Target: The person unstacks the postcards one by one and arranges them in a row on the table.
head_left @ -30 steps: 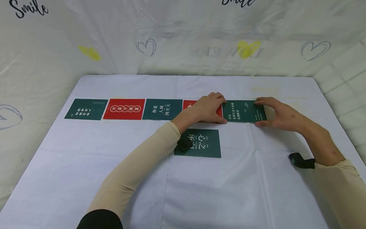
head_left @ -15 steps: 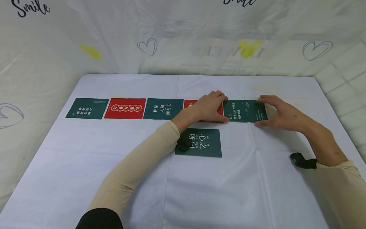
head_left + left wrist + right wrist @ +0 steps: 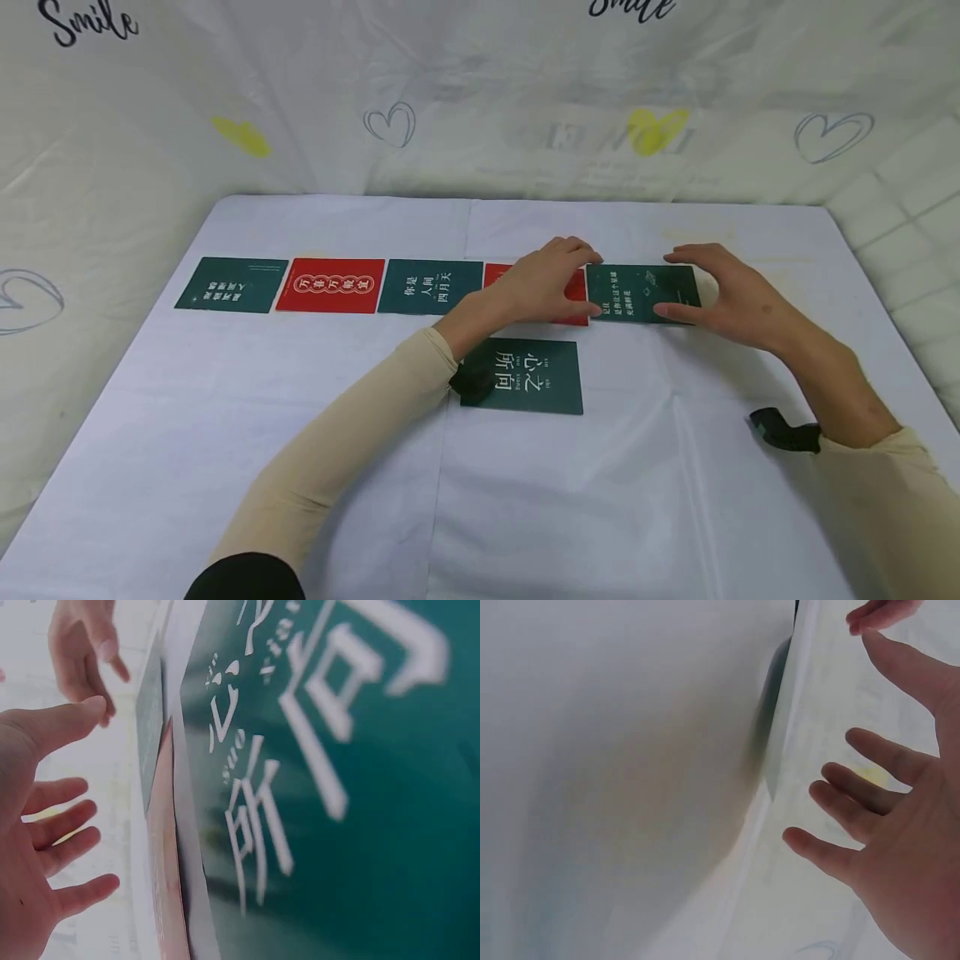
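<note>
My left hand (image 3: pixel 543 282) lies over a red card (image 3: pixel 576 288) and hides most of it. Its thumb and fingertips reach the seam with the rightmost green card (image 3: pixel 633 293). In the left wrist view that hand's fingers (image 3: pixel 71 825) are spread and hold nothing. My right hand (image 3: pixel 727 298) hovers over the right end of the same green card, thumb and fingers apart; the right wrist view shows no card between them. Nearer me, below the row, lies another green card (image 3: pixel 543 375) with large white characters, partly covered by the left wrist's black camera (image 3: pixel 474 381).
Leftward the row continues with a green card (image 3: pixel 431 287), a red card (image 3: pixel 330 285) and a green card (image 3: pixel 232 285), all flat on the white-covered table (image 3: pixel 562 508). A pale curtain (image 3: pixel 487 67) with hearts and lettering hangs behind the far edge.
My right hand has left the rightmost green card's right edge and shifted left and up over it. The left hand stays at the seam; its forearm has shifted slightly left.
</note>
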{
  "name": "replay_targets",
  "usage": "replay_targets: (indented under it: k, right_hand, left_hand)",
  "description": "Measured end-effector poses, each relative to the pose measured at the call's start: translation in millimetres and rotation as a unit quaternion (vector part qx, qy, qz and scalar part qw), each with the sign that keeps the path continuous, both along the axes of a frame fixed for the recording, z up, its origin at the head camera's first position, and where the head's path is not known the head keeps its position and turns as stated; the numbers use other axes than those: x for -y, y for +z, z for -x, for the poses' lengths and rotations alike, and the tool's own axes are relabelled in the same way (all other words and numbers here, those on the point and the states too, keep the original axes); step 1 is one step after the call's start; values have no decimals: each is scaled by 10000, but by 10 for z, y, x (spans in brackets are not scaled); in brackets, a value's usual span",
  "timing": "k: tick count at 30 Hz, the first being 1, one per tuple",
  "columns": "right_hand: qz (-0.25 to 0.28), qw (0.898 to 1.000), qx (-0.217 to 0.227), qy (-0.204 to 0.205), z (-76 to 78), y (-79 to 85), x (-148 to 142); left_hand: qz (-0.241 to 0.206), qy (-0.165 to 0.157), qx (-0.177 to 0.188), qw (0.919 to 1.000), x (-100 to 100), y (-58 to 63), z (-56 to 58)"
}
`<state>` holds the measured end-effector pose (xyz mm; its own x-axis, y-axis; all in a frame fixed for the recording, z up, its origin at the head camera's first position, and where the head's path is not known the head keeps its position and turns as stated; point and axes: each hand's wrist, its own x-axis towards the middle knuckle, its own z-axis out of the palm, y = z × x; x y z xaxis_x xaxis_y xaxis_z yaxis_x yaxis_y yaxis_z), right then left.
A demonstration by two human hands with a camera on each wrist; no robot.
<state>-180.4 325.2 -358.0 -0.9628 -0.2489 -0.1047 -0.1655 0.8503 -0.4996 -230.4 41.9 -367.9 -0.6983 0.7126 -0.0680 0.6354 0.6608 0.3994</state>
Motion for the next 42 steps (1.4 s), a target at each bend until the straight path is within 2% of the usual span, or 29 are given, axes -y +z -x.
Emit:
replay_targets:
  k: [6, 13, 24, 35, 42]
  right_hand:
    - [189, 9993, -307, 62, -99, 42, 157]
    - [322, 9988, -346, 112, -219, 55, 333]
    - [525, 9965, -477, 437, -382, 94, 644]
    - [458, 9943, -510, 821, -526, 86, 831]
    - [401, 9939, -403, 942, -584, 76, 935]
  left_hand:
    - [-267, -76, -35, 9996, 148, -13, -94]
    - [-426, 25, 3, 9991, 316, -58, -195]
    - [-504, 140, 70, 9986, 566, -21, -370]
    - [-392, 311, 231, 9985, 784, 29, -528]
    - [-275, 280, 232, 9990, 919, 22, -603]
